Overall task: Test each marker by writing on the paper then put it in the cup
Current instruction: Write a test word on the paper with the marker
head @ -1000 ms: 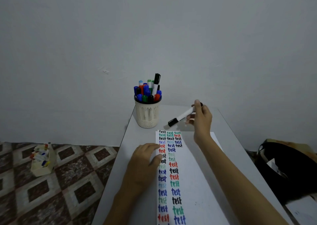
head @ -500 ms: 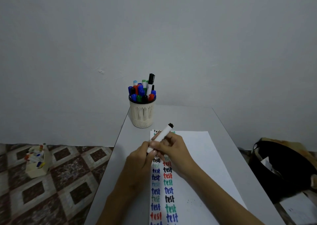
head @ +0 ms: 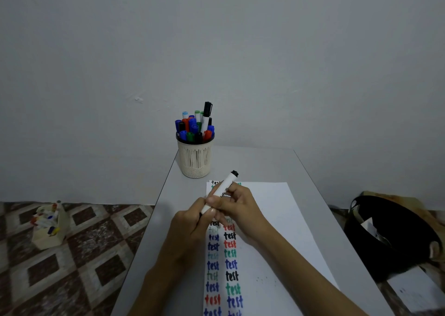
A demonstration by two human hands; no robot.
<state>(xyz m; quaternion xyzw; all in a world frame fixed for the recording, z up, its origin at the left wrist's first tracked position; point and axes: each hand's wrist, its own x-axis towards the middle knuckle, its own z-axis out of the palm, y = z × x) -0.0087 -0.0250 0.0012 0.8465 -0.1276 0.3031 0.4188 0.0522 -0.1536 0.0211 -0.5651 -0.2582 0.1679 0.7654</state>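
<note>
White marker [head: 225, 190] brought over paper [head: 269, 219].
I see R hand [head: 237, 209] clamped on barrel; L hand [head: 190, 224], off paper now, pinches lower end: uncapping, prob.

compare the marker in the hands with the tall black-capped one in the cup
The held marker slants over the paper; the cup marker stands nearly upright in the cup.
The left hand and right hand grip the held marker; the cup marker is untouched.
The cup marker shows a long black cap; the held marker shows a short black end, its other end hidden.
Both have white barrels.
</note>
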